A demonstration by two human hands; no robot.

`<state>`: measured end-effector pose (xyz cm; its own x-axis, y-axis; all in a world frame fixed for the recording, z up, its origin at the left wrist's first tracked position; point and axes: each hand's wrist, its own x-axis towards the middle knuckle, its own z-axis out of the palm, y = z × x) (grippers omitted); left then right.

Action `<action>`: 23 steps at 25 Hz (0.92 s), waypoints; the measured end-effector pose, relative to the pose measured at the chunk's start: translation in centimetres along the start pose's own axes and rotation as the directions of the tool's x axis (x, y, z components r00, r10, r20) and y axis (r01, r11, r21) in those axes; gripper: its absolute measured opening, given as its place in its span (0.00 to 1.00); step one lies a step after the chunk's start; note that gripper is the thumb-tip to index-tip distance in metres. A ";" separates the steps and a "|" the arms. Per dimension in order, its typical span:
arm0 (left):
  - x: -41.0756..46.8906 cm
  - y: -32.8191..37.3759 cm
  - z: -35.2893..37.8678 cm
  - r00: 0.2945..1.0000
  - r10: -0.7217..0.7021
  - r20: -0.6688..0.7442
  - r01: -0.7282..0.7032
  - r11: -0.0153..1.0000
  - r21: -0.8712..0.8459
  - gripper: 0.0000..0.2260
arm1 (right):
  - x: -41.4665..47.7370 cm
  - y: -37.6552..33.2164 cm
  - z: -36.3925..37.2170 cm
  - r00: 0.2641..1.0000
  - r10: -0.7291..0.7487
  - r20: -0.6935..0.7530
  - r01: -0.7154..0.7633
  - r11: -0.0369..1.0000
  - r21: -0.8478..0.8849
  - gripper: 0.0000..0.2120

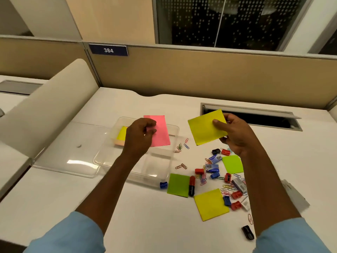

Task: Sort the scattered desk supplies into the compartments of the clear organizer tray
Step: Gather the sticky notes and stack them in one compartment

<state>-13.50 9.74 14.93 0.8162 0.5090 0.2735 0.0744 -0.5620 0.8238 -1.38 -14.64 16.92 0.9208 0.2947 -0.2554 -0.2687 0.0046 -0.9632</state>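
My left hand (139, 135) grips a pink sticky note (160, 131) above the far compartment of the clear organizer tray (155, 172). A yellow note pad (121, 133) lies in that compartment, partly hidden by the hand. My right hand (232, 134) pinches a yellow sticky note (205, 127) in the air, to the right of the tray. On the desk right of the tray lie green notes (178, 185) (233, 163), a yellow note (211, 204), several paper clips (182, 147), sharpeners (236, 195) and staple boxes (212, 168).
The tray's clear lid (69, 154) lies left of the tray. An open cable slot (255, 118) is cut into the desk behind my right hand. A beige partition (200, 73) closes the back. A black item (248, 232) lies near my right forearm.
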 end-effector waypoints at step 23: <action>4.7 -8.9 -4.3 0.873 -0.418 0.253 0.486 0.698 -0.526 0.10 | 4.7 5.9 24.3 0.938 -0.347 0.015 0.303 0.795 -0.526 0.09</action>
<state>-12.76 19.92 10.99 0.8261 0.5139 -0.2311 0.1479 0.1981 0.9690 -5.50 10.03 12.03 0.9525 0.2889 0.0960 0.2135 -0.4093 -0.8870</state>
